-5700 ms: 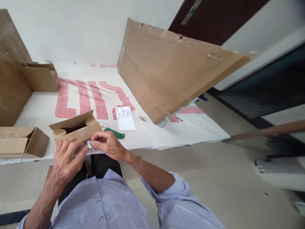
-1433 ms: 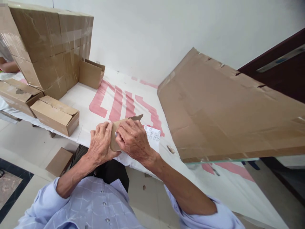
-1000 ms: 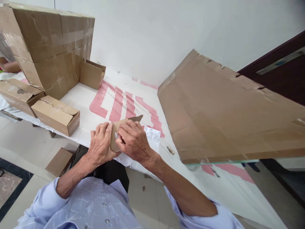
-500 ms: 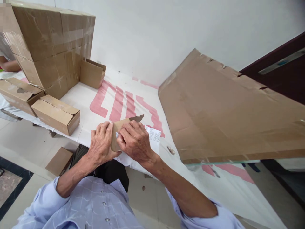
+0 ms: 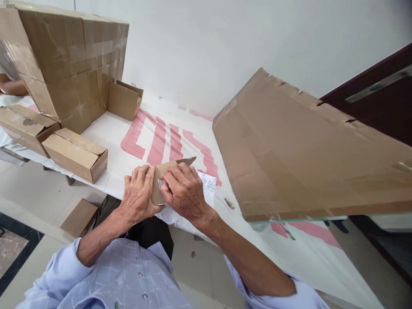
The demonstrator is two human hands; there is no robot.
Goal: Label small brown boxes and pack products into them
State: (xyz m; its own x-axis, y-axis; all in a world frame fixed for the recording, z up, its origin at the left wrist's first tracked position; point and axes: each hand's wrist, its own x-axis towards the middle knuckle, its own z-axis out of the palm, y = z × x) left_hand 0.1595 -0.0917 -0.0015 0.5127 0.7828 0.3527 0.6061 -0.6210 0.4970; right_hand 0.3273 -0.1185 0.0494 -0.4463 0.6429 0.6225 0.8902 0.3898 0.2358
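A small brown cardboard box (image 5: 157,195) is held up at the table's front edge, one flap (image 5: 187,161) sticking out at its far right. My left hand (image 5: 137,193) is closed round its left side, thumb underneath. Over the face of the box, my right hand (image 5: 183,189) is curled, its bent fingers at a small pale label (image 5: 160,183) that they partly cover. Whether the label is fully stuck down cannot be seen. Beside my right hand lies a white sheet of paper (image 5: 209,182) with small printed drawings.
Closed boxes (image 5: 77,154) line the table's left edge, before a tall stack of taped cartons (image 5: 71,64). An open box (image 5: 124,101) stands against the stack. A large carton (image 5: 305,159) fills the right side. Another box (image 5: 79,217) is below the table. A person's arm (image 5: 13,87) shows far left.
Both hands and the box have shifted very slightly right in view. My right fingers stay at the label, and the grip of my left hand is the same.
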